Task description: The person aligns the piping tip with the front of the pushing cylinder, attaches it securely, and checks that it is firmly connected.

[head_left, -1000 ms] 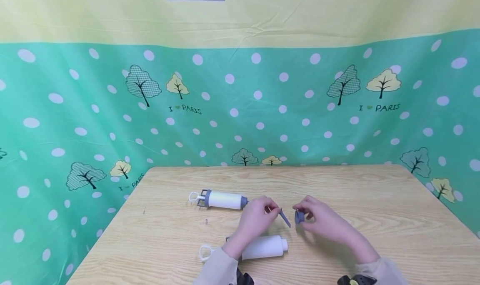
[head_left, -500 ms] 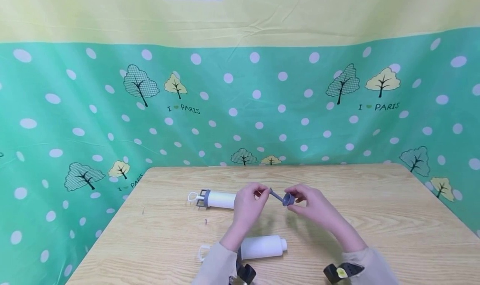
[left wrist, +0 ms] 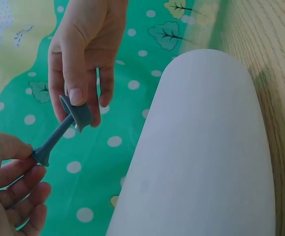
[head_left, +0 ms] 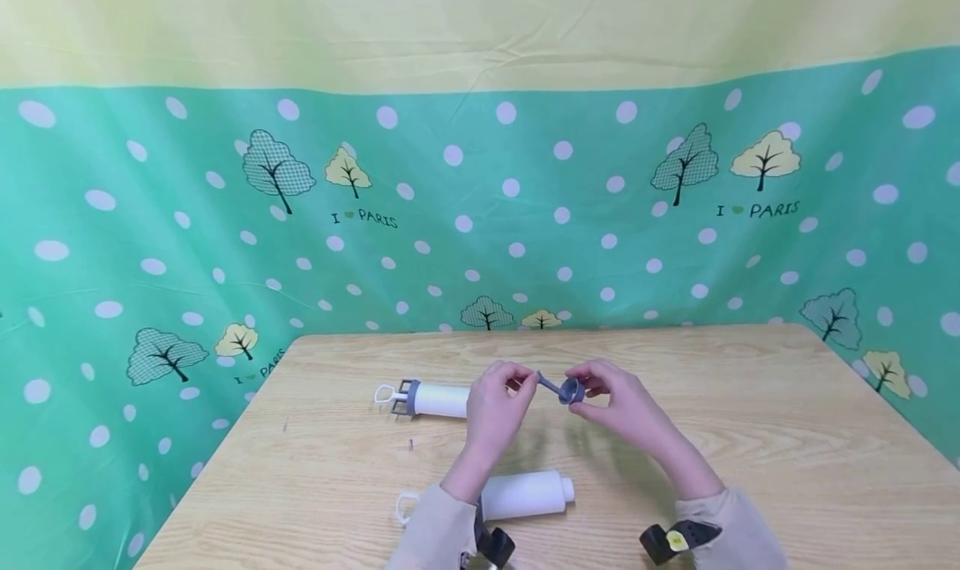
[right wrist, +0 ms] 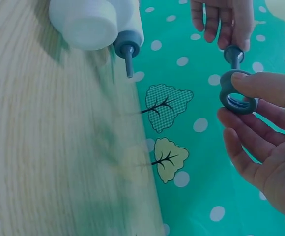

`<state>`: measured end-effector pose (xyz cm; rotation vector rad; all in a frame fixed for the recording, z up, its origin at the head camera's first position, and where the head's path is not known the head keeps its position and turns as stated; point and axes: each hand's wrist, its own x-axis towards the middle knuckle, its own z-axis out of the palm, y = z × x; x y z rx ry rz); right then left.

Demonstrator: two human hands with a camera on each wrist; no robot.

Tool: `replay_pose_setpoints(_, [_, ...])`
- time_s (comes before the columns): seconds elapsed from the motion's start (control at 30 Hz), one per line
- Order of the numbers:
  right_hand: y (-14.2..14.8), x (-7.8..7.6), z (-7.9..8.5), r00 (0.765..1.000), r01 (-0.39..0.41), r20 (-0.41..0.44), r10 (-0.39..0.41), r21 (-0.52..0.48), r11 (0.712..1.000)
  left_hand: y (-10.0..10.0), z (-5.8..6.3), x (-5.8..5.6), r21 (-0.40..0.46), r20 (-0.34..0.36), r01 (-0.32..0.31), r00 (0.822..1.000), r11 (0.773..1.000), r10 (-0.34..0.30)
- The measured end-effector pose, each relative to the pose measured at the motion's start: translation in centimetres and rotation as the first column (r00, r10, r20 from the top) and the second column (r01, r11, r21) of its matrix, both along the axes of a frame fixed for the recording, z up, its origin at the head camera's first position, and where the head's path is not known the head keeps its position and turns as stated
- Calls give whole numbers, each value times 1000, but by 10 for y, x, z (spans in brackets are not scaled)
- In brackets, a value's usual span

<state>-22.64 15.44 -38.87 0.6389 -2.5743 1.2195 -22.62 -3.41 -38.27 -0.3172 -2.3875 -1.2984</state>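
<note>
Brought together: left hand (head_left: 495, 407) pinches a slim flared grey nozzle (left wrist: 56, 136), right hand (head_left: 618, 399) a hollow ring (left wrist: 84, 116).

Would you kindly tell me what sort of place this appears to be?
Probably a makeshift indoor recording corner: a wood-grain table stands before a printed curtain with trees and dots, and a black device is strapped at each wrist.

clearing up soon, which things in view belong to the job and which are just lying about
Likely the job:
grey nozzle, in the left grip
grey ring, in the right grip
near white tube, bare-ended

Seemingly lying about:
far white tube, grey-tipped
tiny dark scrap
</note>
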Motion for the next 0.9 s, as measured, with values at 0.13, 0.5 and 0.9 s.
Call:
replay_pose_setpoints(0.13, [0,0,-2,1000,-2,12,2,-16,1000,1,0,0,8,3,2,1000,1000,-2])
replay_pose_setpoints(0.5, [-5,2,-3,998,17,54,-15,-28,999,1,-1,2,-15,4,-7,1000,1000,7])
replay_pose_setpoints(0.9, [-10,3,-4,999,17,39,-16,-29,999,0,4,4,-5,7,4,1000,1000,-4])
